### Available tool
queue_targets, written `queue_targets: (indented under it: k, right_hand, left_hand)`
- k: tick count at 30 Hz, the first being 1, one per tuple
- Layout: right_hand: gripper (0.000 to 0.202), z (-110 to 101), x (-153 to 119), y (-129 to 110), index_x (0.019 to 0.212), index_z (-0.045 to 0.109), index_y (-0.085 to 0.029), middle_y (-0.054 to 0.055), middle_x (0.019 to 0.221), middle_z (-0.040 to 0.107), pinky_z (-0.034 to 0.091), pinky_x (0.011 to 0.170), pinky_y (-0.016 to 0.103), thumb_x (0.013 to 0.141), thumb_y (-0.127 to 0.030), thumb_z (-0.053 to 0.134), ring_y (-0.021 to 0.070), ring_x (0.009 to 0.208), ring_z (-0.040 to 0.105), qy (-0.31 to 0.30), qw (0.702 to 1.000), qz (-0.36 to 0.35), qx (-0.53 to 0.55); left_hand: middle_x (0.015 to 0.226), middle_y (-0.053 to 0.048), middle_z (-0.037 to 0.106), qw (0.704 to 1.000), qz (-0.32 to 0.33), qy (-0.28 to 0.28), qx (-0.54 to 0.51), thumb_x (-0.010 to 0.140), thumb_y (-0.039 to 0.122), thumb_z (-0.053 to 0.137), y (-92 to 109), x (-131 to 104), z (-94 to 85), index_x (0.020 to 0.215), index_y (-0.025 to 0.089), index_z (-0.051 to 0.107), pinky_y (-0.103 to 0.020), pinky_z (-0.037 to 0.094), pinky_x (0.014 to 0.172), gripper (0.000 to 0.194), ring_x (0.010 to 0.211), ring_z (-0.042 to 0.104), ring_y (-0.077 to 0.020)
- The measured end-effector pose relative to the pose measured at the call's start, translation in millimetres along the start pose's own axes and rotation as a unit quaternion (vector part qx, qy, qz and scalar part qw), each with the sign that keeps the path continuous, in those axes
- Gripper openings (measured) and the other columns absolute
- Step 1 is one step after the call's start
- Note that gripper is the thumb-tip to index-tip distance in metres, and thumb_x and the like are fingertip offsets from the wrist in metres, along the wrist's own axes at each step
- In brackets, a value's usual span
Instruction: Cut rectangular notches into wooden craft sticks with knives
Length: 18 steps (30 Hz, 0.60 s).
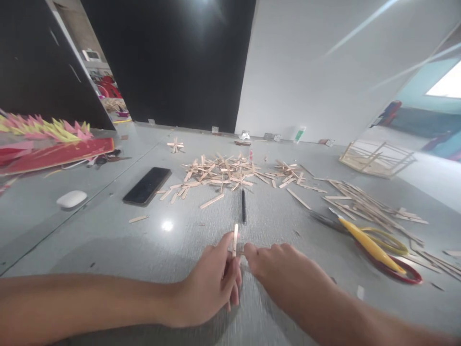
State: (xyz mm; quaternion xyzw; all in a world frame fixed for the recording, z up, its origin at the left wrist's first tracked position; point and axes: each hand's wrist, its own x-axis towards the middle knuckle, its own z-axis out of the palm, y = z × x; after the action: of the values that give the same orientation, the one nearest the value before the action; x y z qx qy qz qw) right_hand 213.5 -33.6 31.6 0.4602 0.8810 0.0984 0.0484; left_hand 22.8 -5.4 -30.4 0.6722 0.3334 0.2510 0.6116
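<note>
Near the front of the grey table, my left hand (216, 278) pinches a short pale wooden stick (235, 238) that points upward between thumb and fingers. Just to its right, my right hand (275, 269) is curled closed, its thumb and forefinger at a small thin piece beside the stick. That piece is too small to make out clearly. Beyond the hands lies a black pen (244, 205), and behind it spreads a loose pile of short wooden sticks (219, 172).
On the left are a black phone (147, 186), a white oval case (71, 199) and a red board (61, 154). Scissors (382, 240), a yellow-handled tool (370, 244) and long sticks (363, 202) lie right. A stick frame (376, 159) stands farther back.
</note>
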Motion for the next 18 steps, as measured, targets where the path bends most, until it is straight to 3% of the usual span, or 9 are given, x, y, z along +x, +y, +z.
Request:
queue_targets:
  k: [4, 10, 14, 18]
  right_hand:
    - [0.028, -4, 6, 2, 0.074, 0.067, -0.021, -0.003, 0.059, 0.061, 0.037, 0.048, 0.024, 0.079, 0.006, 0.058, 0.0118, 0.046, 0.057, -0.015, 1.0, 0.0, 0.001]
    - [0.028, 4, -4, 10, 0.094, 0.07, -0.02, -0.003, 0.064, 0.064, 0.041, 0.051, 0.022, 0.083, 0.003, 0.057, 0.0119, 0.051, 0.06, -0.012, 1.0, -0.001, 0.001]
    - [0.027, 2, -5, -3, 0.084, 0.067, -0.02, -0.001, 0.065, 0.065, 0.042, 0.052, 0.026, 0.084, 0.003, 0.054, 0.0153, 0.052, 0.062, 0.01, 1.0, 0.016, -0.017]
    - [0.031, 2, -5, -2, 0.08, 0.064, -0.022, -0.002, 0.067, 0.064, 0.042, 0.053, 0.026, 0.08, 0.007, 0.054, 0.0139, 0.052, 0.061, 0.037, 0.999, 0.006, -0.019]
  left_hand:
    - [0.071, 0.006, 0.059, 1.0, -0.007, 0.007, 0.014, 0.109, 0.041, 0.051, -4, -2, -0.1, 0.145, 0.021, 0.038, -0.014, 0.047, 0.04, 0.043, 0.044, 0.058, -0.0089]
    - [0.069, 0.004, 0.059, 1.0, 0.002, 0.002, 0.003, 0.109, 0.048, 0.049, 0, 0, -0.5, 0.138, 0.018, 0.044, -0.017, 0.049, 0.039, 0.042, 0.044, 0.059, -0.0109]
    - [0.071, 0.004, 0.057, 1.0, 0.007, -0.003, 0.004, 0.109, 0.052, 0.046, 1, 0, -1.1, 0.127, 0.018, 0.047, -0.016, 0.048, 0.04, 0.038, 0.046, 0.06, -0.0106]
    - [0.072, 0.004, 0.057, 1.0, 0.009, -0.009, 0.015, 0.11, 0.05, 0.043, 1, -1, -1.7, 0.135, 0.018, 0.043, -0.018, 0.049, 0.042, 0.04, 0.047, 0.059, -0.0106]
